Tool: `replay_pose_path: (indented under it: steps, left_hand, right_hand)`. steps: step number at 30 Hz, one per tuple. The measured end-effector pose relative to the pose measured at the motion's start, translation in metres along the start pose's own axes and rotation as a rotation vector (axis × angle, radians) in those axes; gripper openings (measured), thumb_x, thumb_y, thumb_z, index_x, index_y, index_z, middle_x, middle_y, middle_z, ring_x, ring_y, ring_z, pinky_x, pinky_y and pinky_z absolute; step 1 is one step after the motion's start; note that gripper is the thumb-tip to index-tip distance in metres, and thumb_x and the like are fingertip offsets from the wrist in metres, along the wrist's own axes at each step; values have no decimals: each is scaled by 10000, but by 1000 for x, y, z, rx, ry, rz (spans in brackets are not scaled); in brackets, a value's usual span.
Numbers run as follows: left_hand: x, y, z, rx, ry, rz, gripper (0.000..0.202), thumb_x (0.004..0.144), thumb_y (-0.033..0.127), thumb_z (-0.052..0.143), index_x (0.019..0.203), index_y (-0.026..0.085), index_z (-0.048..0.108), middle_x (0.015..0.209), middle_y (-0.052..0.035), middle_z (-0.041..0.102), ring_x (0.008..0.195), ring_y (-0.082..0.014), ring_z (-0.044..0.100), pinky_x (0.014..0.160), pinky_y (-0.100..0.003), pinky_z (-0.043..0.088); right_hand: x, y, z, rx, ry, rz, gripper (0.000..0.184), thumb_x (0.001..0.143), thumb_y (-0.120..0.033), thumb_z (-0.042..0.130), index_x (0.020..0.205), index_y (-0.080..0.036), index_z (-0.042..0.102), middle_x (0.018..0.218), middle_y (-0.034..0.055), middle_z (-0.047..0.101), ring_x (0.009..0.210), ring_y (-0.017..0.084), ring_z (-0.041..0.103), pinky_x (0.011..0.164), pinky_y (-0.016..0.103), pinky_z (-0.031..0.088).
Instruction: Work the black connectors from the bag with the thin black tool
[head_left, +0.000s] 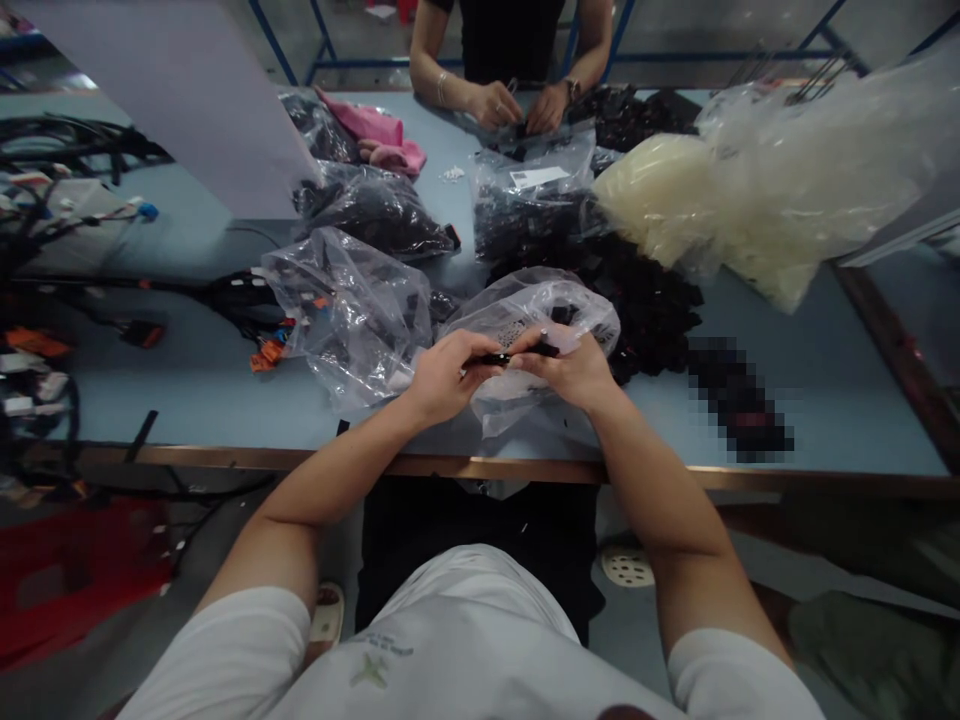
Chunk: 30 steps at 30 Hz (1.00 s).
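Note:
My left hand [444, 380] is closed on a small black part [491, 360], pinched between thumb and fingers. Facing it, my right hand [576, 372] grips another small black piece [545, 349], perhaps a connector housing; its exact kind is too small to make out. The fingertips of both hands nearly meet, and I cannot tell whether the two pieces are joined. Under and behind the hands lies an opened clear plastic bag [499, 405]. A heap of black plastic parts [660, 310] spreads just beyond my right hand.
A crumpled clear bag [352, 310] lies left, near wire harnesses [232, 295] with orange connectors. Bags of black parts [375, 215] stand farther back. A large bag of pale yellow pieces [675, 190] sits right. Across the table [847, 400], a co-worker's hands [521, 105] handle something small.

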<state>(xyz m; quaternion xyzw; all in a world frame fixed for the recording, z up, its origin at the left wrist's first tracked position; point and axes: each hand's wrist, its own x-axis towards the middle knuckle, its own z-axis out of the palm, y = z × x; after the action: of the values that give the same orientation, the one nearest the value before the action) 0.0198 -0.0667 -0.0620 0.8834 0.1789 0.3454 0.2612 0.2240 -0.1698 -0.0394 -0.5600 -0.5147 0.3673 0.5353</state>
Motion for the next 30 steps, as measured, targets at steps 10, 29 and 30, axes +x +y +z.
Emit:
replay_pose_path:
  steps: [10,29,30]
  left_hand:
    - [0,1,1,7,-25,-9,283,1027,469,707,1112,204,757,1002,-47,807,855,-162,762,795,-259,613]
    - [3,2,1,-4,45,32,429,1041,599,634,1094,188,744,944,-63,794,814,-158,749,726,-253,611]
    - [3,2,0,-1,39,27,439,1043,607,625,1091,188,745,941,-62,793,811,-157,746,725,-251,609]
  right_hand:
    - [-2,10,-1,-246,-6,-179,397,974,-599,706,857,-224,767,776,16,735,740,183,661,717,317,546]
    - [-7,13,4,-568,46,-244,345,1099,-464,486,1022,-238,736,989,113,769,924,264,685,887,410,557]
    - [-7,11,4,-541,63,-231,368,1099,-490,483,1003,-235,731,975,112,766,917,261,684,886,405,553]
